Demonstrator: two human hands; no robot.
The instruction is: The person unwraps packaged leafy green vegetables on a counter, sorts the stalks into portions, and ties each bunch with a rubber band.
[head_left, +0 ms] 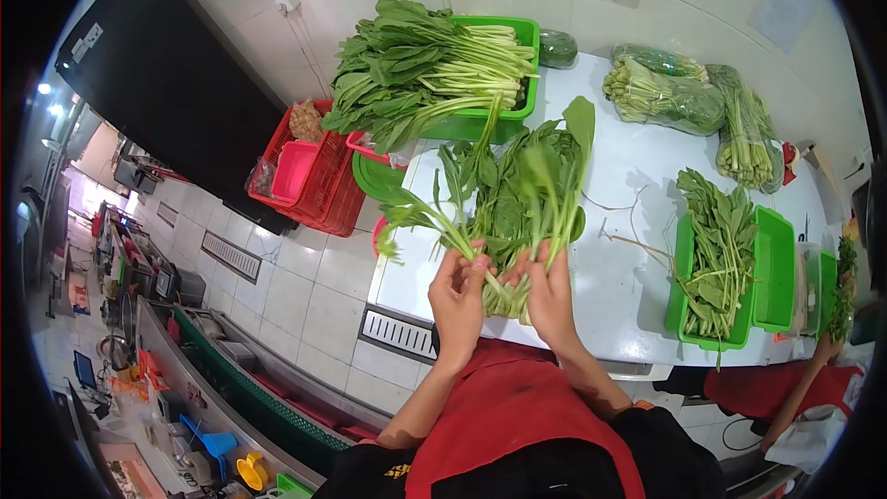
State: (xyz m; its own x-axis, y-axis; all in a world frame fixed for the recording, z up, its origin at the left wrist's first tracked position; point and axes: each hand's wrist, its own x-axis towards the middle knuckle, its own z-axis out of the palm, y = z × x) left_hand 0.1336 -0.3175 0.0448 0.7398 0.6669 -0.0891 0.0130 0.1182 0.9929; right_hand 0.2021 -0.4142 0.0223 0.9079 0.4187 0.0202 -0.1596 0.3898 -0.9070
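Over the near edge of the white table, my left hand [456, 300] is closed around the stems of a few leafy green stalks [443, 226] that fan out to the left. Beside it, my right hand [551, 298] grips the stems of other leafy greens [550, 185], whose tall leaves point away from me and look slightly blurred. The cut stem ends meet between both hands. Behind them a pile of loose greens [506, 208] lies on the table, partly hidden by what I hold.
A green crate [527, 32] heaped with long-stemmed greens stands at the back left. Plastic-wrapped bundles [661, 97] lie at the back right. Nearer right are a green basket of greens [684, 259] and another green basket [771, 268]. A co-worker's arm [799, 388] shows at far right.
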